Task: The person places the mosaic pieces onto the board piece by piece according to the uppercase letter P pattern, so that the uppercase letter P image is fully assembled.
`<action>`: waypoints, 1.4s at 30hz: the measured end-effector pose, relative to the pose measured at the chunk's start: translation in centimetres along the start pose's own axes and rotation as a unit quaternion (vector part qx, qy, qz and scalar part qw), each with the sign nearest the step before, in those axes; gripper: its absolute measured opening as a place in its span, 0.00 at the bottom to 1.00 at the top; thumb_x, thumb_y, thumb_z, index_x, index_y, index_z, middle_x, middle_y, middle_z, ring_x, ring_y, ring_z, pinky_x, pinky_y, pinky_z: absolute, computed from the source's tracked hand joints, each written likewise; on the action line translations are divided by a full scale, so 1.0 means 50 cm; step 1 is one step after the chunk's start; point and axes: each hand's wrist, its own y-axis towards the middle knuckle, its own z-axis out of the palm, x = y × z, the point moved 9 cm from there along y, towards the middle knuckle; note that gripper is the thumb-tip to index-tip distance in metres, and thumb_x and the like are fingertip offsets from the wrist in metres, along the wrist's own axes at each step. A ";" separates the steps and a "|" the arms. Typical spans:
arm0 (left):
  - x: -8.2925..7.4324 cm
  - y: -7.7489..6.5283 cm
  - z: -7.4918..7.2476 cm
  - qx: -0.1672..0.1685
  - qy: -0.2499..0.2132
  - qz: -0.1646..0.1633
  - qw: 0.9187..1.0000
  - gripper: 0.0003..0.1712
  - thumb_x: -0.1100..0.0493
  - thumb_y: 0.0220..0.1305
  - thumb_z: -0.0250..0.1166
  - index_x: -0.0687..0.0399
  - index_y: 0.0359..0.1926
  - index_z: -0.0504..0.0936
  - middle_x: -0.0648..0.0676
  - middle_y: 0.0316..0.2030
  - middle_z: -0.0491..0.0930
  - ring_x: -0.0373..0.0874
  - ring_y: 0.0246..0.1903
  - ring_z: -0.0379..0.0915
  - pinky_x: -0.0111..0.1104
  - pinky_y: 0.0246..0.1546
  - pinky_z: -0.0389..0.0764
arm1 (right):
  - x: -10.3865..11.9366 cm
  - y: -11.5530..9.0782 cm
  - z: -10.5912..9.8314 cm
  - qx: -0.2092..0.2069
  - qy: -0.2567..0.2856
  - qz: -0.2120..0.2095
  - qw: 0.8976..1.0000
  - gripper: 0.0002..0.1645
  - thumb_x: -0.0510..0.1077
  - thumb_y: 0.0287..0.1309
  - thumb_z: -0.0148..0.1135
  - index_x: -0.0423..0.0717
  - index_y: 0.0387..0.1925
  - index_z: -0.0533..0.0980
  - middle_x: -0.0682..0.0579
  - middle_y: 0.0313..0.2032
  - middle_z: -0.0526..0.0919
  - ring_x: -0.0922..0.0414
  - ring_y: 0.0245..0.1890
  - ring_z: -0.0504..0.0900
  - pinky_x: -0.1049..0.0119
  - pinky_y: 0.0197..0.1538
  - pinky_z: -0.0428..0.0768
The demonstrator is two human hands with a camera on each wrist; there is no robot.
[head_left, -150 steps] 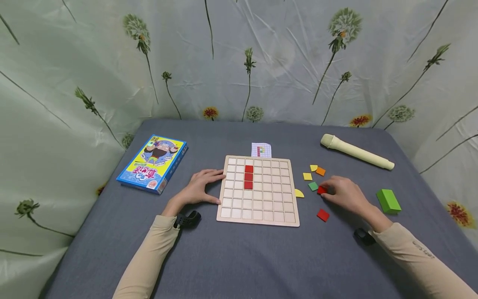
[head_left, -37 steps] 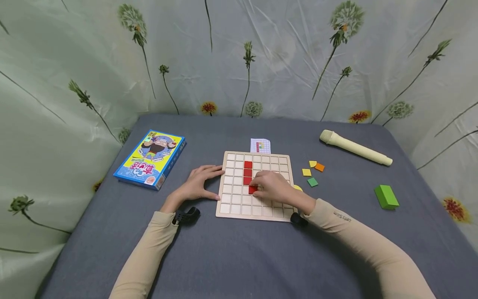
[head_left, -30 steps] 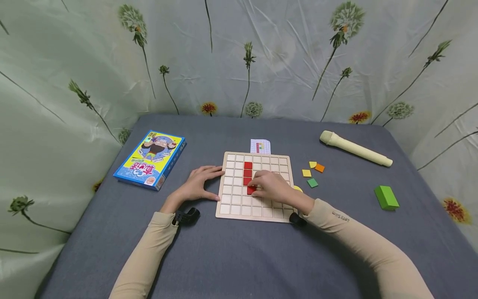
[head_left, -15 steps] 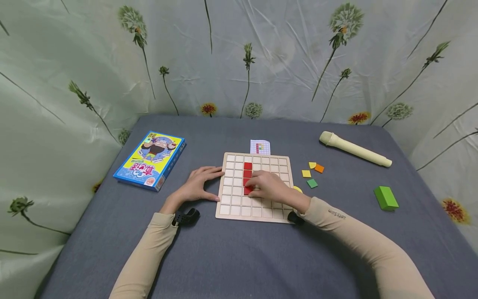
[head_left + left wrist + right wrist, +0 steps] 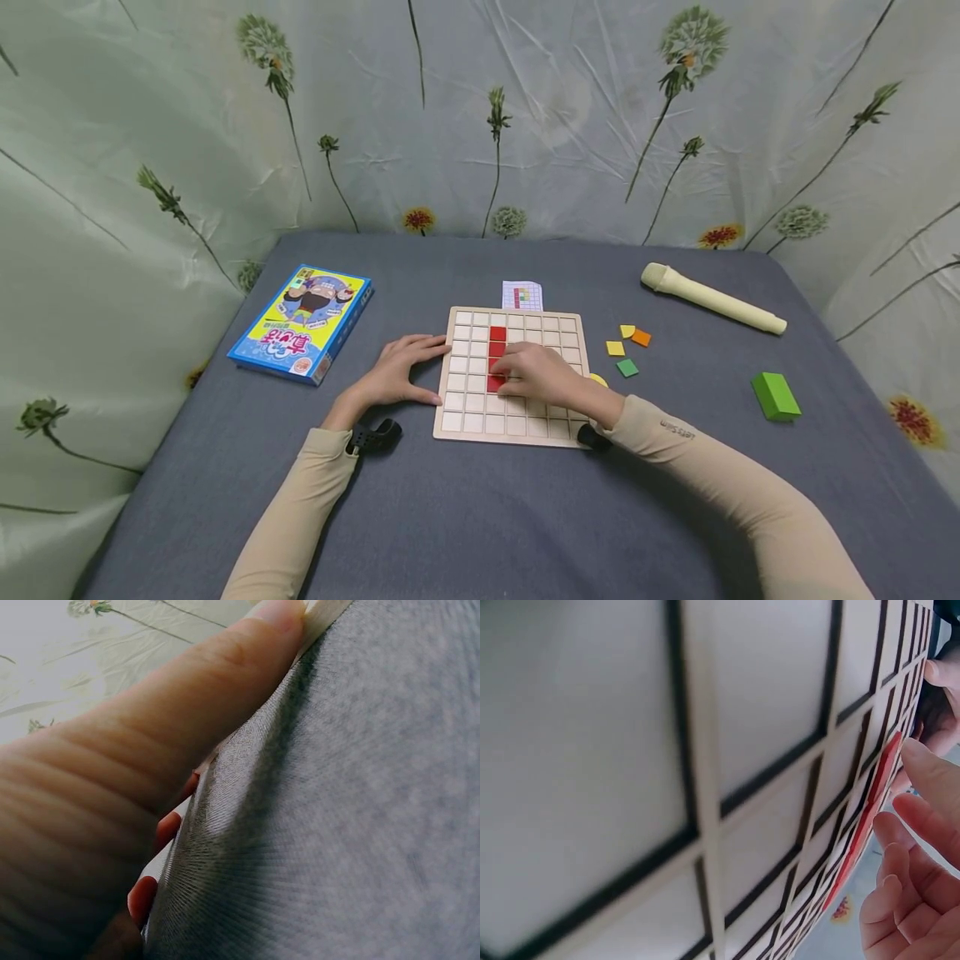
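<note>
Clearly, the lowest red tile (image 5: 493,384) is where the right hand (image 5: 546,372) is at work, on the wooden grid board (image 5: 510,440), just left of and below that hand's fingertips. It is square, so it has no long axis of its own, but it ends a column of red tiles (image 5: 497,333) that runs away from the person. The right hand comes in across the board from the right, its index finger towards the tile's far edge and its thumb towards the near one, the two apart; whether they pinch the tile or only press it I cannot tell. The left hand (image 5: 397,371) is farther off, thumb and fingers spread, touching the board's left rim. Beyond the far rim lies a patterned card (image 5: 522,295), and right of the board are a yellow square (image 5: 615,348), a green square (image 5: 627,367), an orange piece (image 5: 641,337) and a small yellow piece (image 5: 627,331). The right hand hides part of the third red tile and several cells. From the right wrist the reds shrink to a thin slanted strip, the tiles hard to separate; the left wrist shows mostly cloth and thumb, with only a sliver of board. A larger yellow piece (image 5: 597,379) is partly covered at the right edge.
</note>
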 end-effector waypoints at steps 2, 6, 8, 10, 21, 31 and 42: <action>0.001 -0.001 -0.001 -0.002 0.000 0.000 1.000 0.49 0.45 0.44 0.75 0.51 0.67 0.66 0.56 0.69 0.61 0.56 0.68 0.52 0.56 0.62 0.49 | -0.002 -0.003 -0.006 -0.003 0.001 0.004 1.000 0.11 0.44 0.48 0.69 0.47 0.36 0.84 0.53 0.32 0.83 0.60 0.33 0.79 0.67 0.39 0.76; 0.002 -0.003 -0.001 -0.006 -0.001 0.000 1.000 0.49 0.45 0.43 0.75 0.50 0.67 0.66 0.56 0.69 0.62 0.57 0.68 0.53 0.56 0.61 0.49 | -0.014 -0.014 -0.015 -0.002 0.006 0.021 1.000 0.10 0.42 0.49 0.68 0.46 0.37 0.84 0.52 0.32 0.84 0.60 0.33 0.80 0.68 0.37 0.76; 0.003 -0.003 -0.001 -0.007 -0.001 0.001 1.000 0.49 0.45 0.43 0.75 0.50 0.67 0.67 0.56 0.69 0.62 0.57 0.68 0.53 0.56 0.61 0.49 | -0.024 -0.022 -0.019 0.002 0.002 0.034 0.999 0.11 0.42 0.50 0.68 0.46 0.38 0.84 0.53 0.33 0.84 0.60 0.32 0.79 0.69 0.36 0.76; 0.004 -0.003 0.000 -0.008 0.001 0.003 1.000 0.49 0.45 0.43 0.75 0.50 0.67 0.67 0.56 0.69 0.62 0.57 0.68 0.53 0.56 0.61 0.50 | -0.035 -0.032 -0.023 0.005 0.002 0.050 0.999 0.12 0.43 0.50 0.68 0.45 0.39 0.84 0.53 0.34 0.84 0.60 0.32 0.78 0.69 0.35 0.75; 0.007 -0.003 0.000 -0.013 0.002 0.001 1.000 0.49 0.44 0.42 0.75 0.50 0.66 0.67 0.56 0.69 0.63 0.56 0.68 0.53 0.55 0.61 0.50 | -0.087 -0.079 -0.049 -0.002 0.000 0.090 0.996 0.12 0.42 0.51 0.68 0.45 0.39 0.83 0.50 0.35 0.84 0.59 0.32 0.77 0.69 0.33 0.74; 0.003 -0.002 -0.003 -0.013 0.001 0.001 1.000 0.49 0.45 0.43 0.75 0.50 0.67 0.67 0.56 0.69 0.62 0.56 0.68 0.53 0.56 0.61 0.50 | -0.124 -0.119 -0.082 -0.029 -0.007 0.109 0.994 0.13 0.41 0.50 0.68 0.42 0.39 0.83 0.49 0.36 0.85 0.57 0.32 0.79 0.67 0.32 0.74; -0.002 -0.003 0.000 -0.013 0.002 0.002 1.000 0.49 0.45 0.42 0.75 0.51 0.66 0.67 0.56 0.69 0.63 0.57 0.68 0.53 0.56 0.61 0.50 | -0.161 -0.163 -0.108 -0.031 -0.019 0.134 0.990 0.15 0.39 0.50 0.68 0.39 0.41 0.82 0.46 0.37 0.85 0.54 0.33 0.80 0.64 0.35 0.76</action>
